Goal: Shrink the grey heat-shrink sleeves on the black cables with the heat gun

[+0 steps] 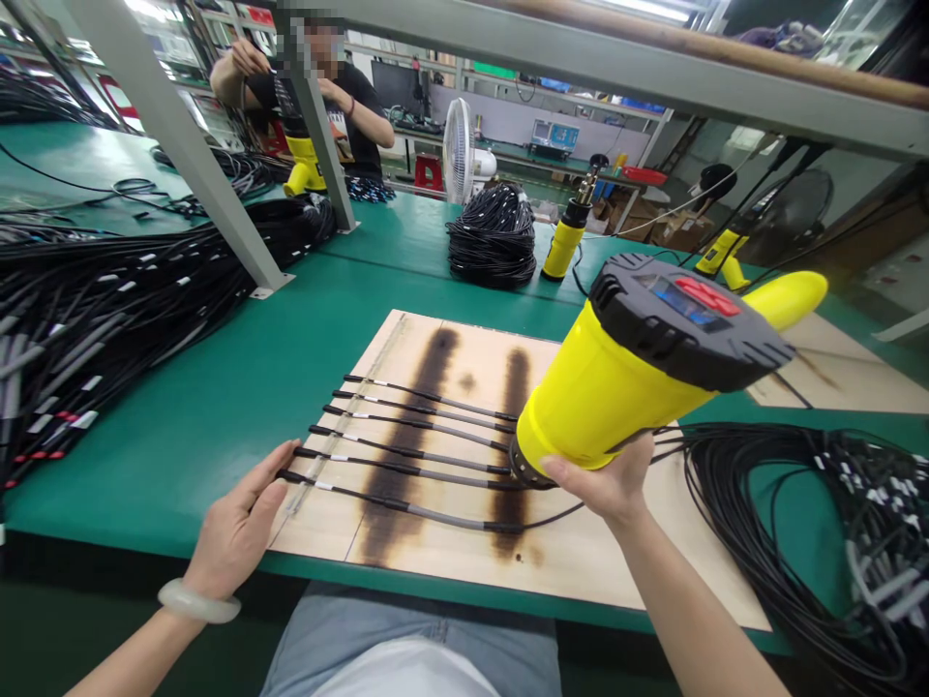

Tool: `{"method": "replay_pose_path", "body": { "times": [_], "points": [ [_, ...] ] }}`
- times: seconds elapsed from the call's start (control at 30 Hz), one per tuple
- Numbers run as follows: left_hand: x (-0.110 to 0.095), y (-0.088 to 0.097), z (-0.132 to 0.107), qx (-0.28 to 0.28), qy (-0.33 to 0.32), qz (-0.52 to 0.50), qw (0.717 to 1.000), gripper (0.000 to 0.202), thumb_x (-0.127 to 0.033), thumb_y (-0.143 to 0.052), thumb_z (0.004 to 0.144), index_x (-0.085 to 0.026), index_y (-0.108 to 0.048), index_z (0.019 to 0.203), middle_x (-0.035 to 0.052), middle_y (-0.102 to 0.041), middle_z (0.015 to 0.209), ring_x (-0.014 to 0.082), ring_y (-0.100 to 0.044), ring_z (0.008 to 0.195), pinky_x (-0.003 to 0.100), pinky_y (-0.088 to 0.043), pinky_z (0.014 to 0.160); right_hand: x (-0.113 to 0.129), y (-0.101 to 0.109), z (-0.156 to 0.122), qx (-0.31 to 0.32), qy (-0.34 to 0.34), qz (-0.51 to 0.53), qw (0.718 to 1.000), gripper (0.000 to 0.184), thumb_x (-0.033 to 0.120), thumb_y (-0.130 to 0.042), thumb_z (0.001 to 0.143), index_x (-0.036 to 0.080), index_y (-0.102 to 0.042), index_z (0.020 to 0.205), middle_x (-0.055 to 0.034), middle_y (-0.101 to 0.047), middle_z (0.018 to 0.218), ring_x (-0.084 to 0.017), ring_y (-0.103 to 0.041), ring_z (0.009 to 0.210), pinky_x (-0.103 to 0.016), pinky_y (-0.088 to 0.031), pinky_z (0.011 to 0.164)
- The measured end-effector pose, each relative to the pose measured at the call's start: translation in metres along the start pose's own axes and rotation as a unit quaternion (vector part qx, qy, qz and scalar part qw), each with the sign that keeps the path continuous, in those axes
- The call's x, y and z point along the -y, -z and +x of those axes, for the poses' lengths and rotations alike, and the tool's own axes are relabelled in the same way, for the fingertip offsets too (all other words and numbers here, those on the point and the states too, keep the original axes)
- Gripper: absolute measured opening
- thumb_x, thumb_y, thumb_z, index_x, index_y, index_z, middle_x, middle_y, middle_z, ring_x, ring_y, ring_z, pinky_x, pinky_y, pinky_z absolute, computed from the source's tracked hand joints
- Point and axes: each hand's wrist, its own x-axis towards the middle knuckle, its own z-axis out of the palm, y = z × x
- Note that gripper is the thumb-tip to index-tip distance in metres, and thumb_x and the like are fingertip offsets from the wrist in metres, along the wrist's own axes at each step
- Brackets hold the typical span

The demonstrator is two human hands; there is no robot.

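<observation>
My right hand (610,479) is wrapped round the lower part of a yellow heat gun (616,387), whose nozzle points down at the cables on a wooden board (450,542). Several thin black cables with grey sleeves lie side by side across the board, their left ends on a clear strip (374,368). At the left edge, my left hand (236,528) pinches the black end of the nearest cable (341,487) between thumb and finger. The heat gun hides where the other cables pass beneath its nozzle. Two dark scorched bands (435,378) run across the wood.
A coil of black cable (733,484) lies at the right, and a large cable bundle (145,281) at the left. Behind the board stand another cable coil (494,237) and a second heat gun (566,237). A grey post (181,145) rises at left. A person (363,106) works across the table.
</observation>
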Motion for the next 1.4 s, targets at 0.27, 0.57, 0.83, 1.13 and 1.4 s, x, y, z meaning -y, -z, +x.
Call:
{"method": "replay_pose_path", "body": {
  "times": [0.27, 0.57, 0.83, 1.13, 1.4],
  "points": [
    [0.004, 0.0, 0.0, 0.003, -0.01, 0.003, 1.0, 0.069, -0.064, -0.038, 0.08, -0.016, -0.053, 0.126, 0.0083, -0.056, 0.129, 0.0278, -0.049, 0.122, 0.04, -0.037, 0.106, 0.002, -0.001, 0.001, 0.017, -0.006, 0.002, 1.0, 0.036, 0.019, -0.078, 0.059, 0.023, -0.06, 0.09, -0.0001, -0.07, 0.069, -0.021, -0.067, 0.055, -0.028, -0.058, 0.046],
    [-0.002, 0.0, -0.001, 0.004, -0.001, -0.004, 1.0, 0.072, -0.065, -0.037, 0.079, -0.013, -0.053, 0.126, 0.0097, -0.055, 0.13, 0.0271, -0.048, 0.124, 0.041, -0.032, 0.108, 0.006, 0.001, -0.005, 0.013, 0.039, -0.035, 0.999, 0.033, 0.023, -0.077, 0.064, 0.025, -0.061, 0.093, 0.0015, -0.069, 0.067, -0.02, -0.066, 0.052, -0.028, -0.057, 0.046],
    [0.0, 0.0, -0.002, 0.007, 0.0, -0.009, 1.0, 0.073, -0.067, -0.038, 0.078, -0.014, -0.053, 0.127, 0.0091, -0.055, 0.13, 0.0272, -0.047, 0.124, 0.041, -0.032, 0.109, 0.003, 0.006, -0.008, 0.0, 0.039, -0.07, 0.997, 0.036, 0.026, -0.079, 0.059, 0.022, -0.062, 0.09, -0.0021, -0.071, 0.07, -0.022, -0.067, 0.056, -0.03, -0.059, 0.049],
    [-0.002, -0.001, -0.001, 0.003, -0.011, -0.006, 1.0, 0.078, -0.072, -0.037, 0.077, -0.013, -0.053, 0.126, 0.0109, -0.056, 0.129, 0.029, -0.048, 0.123, 0.039, -0.037, 0.105, 0.016, -0.017, -0.013, 0.032, 0.031, -0.034, 0.998, 0.025, 0.023, -0.076, 0.063, 0.023, -0.062, 0.085, 0.0009, -0.067, 0.062, -0.019, -0.064, 0.049, -0.028, -0.055, 0.045],
    [-0.008, -0.001, -0.002, 0.01, -0.009, -0.013, 1.0, 0.084, -0.074, -0.035, 0.076, -0.009, -0.052, 0.126, 0.0129, -0.055, 0.13, 0.0288, -0.048, 0.123, 0.039, -0.038, 0.105, 0.025, -0.003, -0.037, 0.066, 0.01, -0.074, 0.995, 0.036, 0.024, -0.079, 0.059, 0.029, -0.063, 0.091, 0.0022, -0.071, 0.072, -0.021, -0.066, 0.055, -0.03, -0.058, 0.047]
  ]
}}
